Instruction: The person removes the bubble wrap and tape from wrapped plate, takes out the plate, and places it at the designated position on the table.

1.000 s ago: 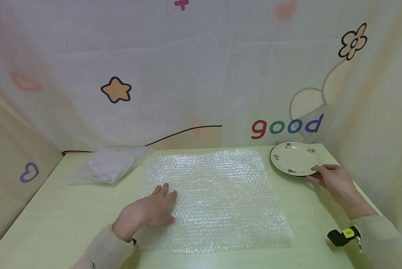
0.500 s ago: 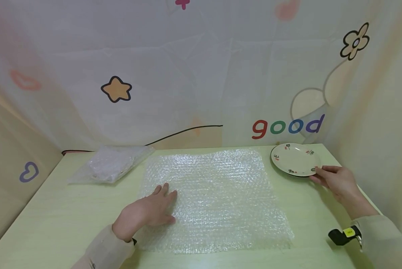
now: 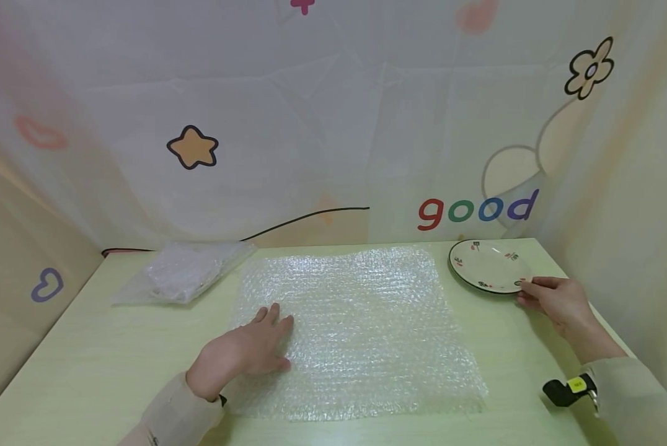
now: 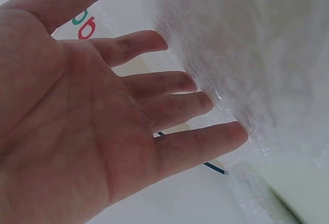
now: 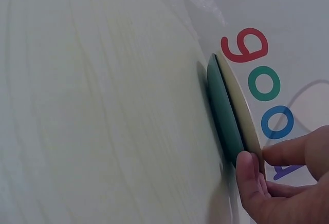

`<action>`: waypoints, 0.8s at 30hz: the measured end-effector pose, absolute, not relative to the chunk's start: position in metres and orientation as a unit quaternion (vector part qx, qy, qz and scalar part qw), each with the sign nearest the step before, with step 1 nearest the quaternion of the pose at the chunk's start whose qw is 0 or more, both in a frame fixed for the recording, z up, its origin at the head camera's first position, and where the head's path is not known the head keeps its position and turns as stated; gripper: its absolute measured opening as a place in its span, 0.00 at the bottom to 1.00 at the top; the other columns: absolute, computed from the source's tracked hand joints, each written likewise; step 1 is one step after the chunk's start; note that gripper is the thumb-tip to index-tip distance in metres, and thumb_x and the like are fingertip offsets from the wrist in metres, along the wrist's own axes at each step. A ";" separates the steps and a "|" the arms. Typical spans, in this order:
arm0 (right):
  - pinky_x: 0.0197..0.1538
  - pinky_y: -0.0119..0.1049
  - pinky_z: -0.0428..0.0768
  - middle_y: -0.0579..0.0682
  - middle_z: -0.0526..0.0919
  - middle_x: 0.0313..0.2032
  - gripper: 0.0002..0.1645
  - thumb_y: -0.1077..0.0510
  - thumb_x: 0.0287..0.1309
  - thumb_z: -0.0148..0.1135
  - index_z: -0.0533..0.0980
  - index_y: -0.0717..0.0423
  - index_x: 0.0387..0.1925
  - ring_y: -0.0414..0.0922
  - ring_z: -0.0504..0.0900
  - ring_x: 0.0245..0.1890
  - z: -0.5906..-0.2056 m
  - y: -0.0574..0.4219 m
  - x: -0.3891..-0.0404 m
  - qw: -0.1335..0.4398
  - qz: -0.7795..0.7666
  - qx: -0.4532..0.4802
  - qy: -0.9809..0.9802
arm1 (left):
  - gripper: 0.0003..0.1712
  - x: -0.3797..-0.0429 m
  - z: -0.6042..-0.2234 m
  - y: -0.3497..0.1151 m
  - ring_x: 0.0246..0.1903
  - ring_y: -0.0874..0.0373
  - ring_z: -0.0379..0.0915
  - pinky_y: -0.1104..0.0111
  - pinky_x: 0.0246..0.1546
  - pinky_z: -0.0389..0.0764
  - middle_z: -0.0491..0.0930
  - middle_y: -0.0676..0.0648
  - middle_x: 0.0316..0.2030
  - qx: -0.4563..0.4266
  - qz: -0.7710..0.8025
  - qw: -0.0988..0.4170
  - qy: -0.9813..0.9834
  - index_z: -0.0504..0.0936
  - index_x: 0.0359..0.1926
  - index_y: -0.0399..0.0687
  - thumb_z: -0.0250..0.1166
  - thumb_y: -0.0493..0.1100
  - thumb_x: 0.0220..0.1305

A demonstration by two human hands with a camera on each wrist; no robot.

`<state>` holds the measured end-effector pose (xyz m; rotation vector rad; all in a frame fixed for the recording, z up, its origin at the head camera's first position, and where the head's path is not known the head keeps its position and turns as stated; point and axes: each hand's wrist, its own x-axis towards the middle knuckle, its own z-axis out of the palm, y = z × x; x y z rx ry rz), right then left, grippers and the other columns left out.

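My left hand (image 3: 250,350) lies with fingers spread on the left part of a sheet of bubble wrap (image 3: 361,328). In the left wrist view its straight fingertips meet the wrap (image 4: 247,54). At the back right, my right hand (image 3: 559,306) pinches the near right rim of a round cream plate (image 3: 492,266) with small red and black motifs. The right wrist view shows the plate (image 5: 239,95) edge-on, with a dark green dish-like layer (image 5: 221,106) right under it. One finger is against the green side, another digit on the cream side.
A clear bubble-wrapped packet (image 3: 183,272) lies at the back left of the pale green table (image 3: 116,371). Printed curtains (image 3: 311,124) enclose the back and both sides. A black wrist device (image 3: 565,391) hangs at the right sleeve.
The cream plate and my right hand have come down slightly, and less of the dark edge shows under the plate. My left hand stays in place on the bubble wrap.
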<state>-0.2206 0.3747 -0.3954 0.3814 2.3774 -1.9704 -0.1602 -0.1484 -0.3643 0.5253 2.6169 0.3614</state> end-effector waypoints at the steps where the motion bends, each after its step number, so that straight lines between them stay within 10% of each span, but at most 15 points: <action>1: 0.40 0.31 0.86 0.37 0.81 0.31 0.31 0.66 0.74 0.55 0.55 0.86 0.64 0.35 0.85 0.29 -0.396 0.375 -0.221 0.013 -0.620 0.120 0.775 | 0.44 -0.160 -0.364 -0.148 0.76 0.28 0.38 0.38 0.69 0.58 0.42 0.25 0.77 0.190 0.131 0.222 0.947 0.59 0.77 0.34 0.70 0.45 0.69; 10: 0.36 0.29 0.84 0.52 0.80 0.40 0.42 0.58 0.74 0.56 0.51 0.88 0.69 0.33 0.81 0.29 -0.397 0.372 -0.219 0.024 -0.496 0.115 0.860 | 0.44 -0.160 -0.365 -0.148 0.76 0.28 0.39 0.38 0.70 0.58 0.43 0.25 0.77 0.191 0.131 0.221 0.948 0.60 0.76 0.33 0.70 0.45 0.69; 15: 0.39 0.39 0.78 0.75 0.66 0.56 0.47 0.53 0.70 0.61 0.51 0.82 0.71 0.57 0.74 0.44 -0.393 0.363 -0.216 -0.015 -0.405 0.134 0.904 | 0.44 -0.161 -0.366 -0.148 0.76 0.28 0.39 0.38 0.69 0.58 0.43 0.25 0.77 0.191 0.136 0.220 0.947 0.60 0.76 0.34 0.71 0.45 0.68; 24: 0.43 0.49 0.71 0.71 0.73 0.50 0.31 0.60 0.61 0.70 0.71 0.74 0.60 0.62 0.72 0.45 -0.378 0.317 -0.208 -0.110 -0.339 0.007 0.934 | 0.44 -0.161 -0.365 -0.148 0.75 0.27 0.39 0.37 0.69 0.58 0.43 0.24 0.76 0.195 0.134 0.219 0.947 0.61 0.76 0.33 0.71 0.44 0.68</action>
